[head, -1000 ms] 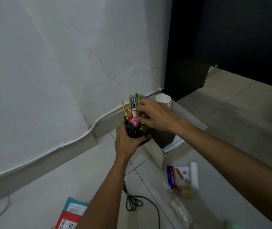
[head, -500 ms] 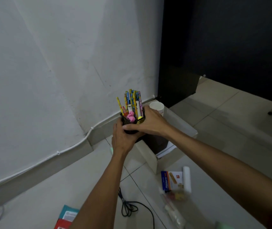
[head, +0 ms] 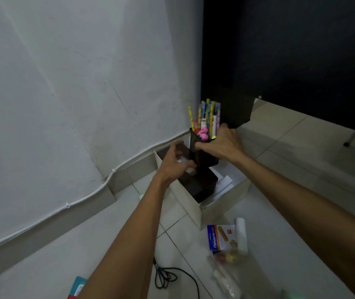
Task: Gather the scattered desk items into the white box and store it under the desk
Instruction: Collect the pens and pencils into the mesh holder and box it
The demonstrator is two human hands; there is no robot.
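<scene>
Black pen holder [head: 202, 156], now gripped at its rim by the right hand [head: 221, 145] alone, hangs over the white box [head: 191, 203] at mid-frame, while the left hand [head: 176, 164], off its base, curls loosely over the dark box [head: 200, 184] inside, hold unclear; placement seems near.

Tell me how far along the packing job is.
Done: a dark brown box sits in the white box. In hand: the right hand grips the pen holder, full of pencils, over the box; the left hand is beside its base. Left: plaster box, white roll, plastic bag, black cable and booklets lie on the floor, and the box is not yet stored.
</scene>
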